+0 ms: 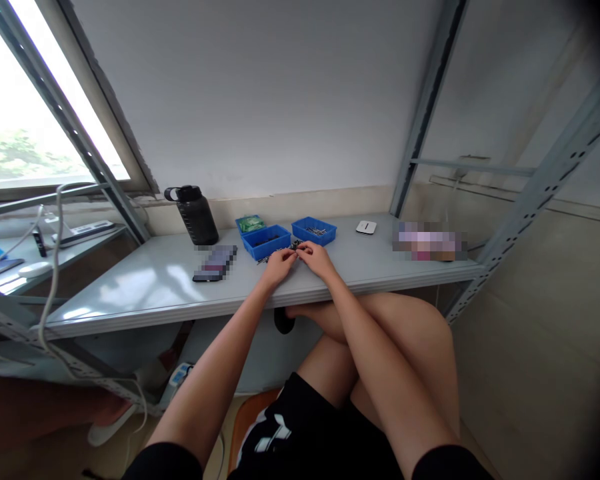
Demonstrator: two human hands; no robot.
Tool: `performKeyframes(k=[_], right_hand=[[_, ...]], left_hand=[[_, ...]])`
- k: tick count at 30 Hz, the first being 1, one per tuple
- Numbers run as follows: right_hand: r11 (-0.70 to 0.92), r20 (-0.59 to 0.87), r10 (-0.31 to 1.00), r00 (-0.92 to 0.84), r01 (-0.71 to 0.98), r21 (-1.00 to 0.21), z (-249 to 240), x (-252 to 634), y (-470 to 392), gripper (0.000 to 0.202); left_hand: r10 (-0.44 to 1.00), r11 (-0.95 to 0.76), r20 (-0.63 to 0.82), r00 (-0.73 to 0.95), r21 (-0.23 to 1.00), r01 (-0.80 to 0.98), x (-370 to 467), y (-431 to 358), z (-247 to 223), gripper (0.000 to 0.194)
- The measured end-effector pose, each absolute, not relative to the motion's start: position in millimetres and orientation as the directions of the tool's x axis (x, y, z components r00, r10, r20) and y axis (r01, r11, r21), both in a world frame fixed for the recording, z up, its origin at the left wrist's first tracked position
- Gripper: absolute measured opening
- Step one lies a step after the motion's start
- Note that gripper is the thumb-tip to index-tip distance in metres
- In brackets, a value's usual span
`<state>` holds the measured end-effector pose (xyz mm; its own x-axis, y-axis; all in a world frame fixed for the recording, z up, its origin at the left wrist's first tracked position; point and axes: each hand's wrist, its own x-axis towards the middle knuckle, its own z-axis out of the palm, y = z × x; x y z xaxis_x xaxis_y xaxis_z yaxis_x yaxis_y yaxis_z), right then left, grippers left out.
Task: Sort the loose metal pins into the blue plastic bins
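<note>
My left hand and my right hand meet over the grey table, fingertips pinched close together around something too small to make out. Small dark and metallic pieces lie just behind the fingertips. Behind my left hand stands a blue bin with dark small parts in it. Another blue bin, holding thin metal pieces, is behind my right hand. A third blue bin with a green packet sits at the back left.
A black bottle and a phone stand and lie on the left. A white square object and a blurred item are on the right. Metal shelf posts frame both sides; another person's leg shows at lower left.
</note>
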<state>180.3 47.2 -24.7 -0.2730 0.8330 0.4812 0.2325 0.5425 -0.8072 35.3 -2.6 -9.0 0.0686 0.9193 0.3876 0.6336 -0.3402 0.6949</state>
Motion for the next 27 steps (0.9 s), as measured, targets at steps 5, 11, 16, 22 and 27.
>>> performKeyframes(k=[5,11,16,22,27], right_hand=[[0.538,0.480,0.835,-0.270,0.218,-0.814,-24.3,179.5,47.2,0.024],[0.537,0.486,0.836,-0.254,0.197,-0.820,-24.1,178.3,46.9,0.021],[0.528,0.479,0.842,-0.249,0.199,-0.826,-23.6,178.7,46.1,0.018],[0.505,0.454,0.857,-0.243,0.225,-0.833,-22.1,180.3,44.0,0.016],[0.506,0.448,0.857,-0.255,0.243,-0.828,-22.4,180.8,44.1,0.015]], left_hand=[[0.922,-0.331,0.382,0.064,0.689,0.645,36.0,-4.2,-7.6,0.026],[0.929,-0.319,0.362,0.072,0.688,0.651,36.9,-6.3,-6.5,0.026],[0.935,-0.299,0.352,0.046,0.710,0.638,36.3,-3.8,-8.6,0.026],[0.940,-0.253,0.339,-0.041,0.771,0.584,31.9,3.3,-15.9,0.027],[0.940,-0.225,0.327,-0.100,0.810,0.541,30.4,6.5,-18.0,0.027]])
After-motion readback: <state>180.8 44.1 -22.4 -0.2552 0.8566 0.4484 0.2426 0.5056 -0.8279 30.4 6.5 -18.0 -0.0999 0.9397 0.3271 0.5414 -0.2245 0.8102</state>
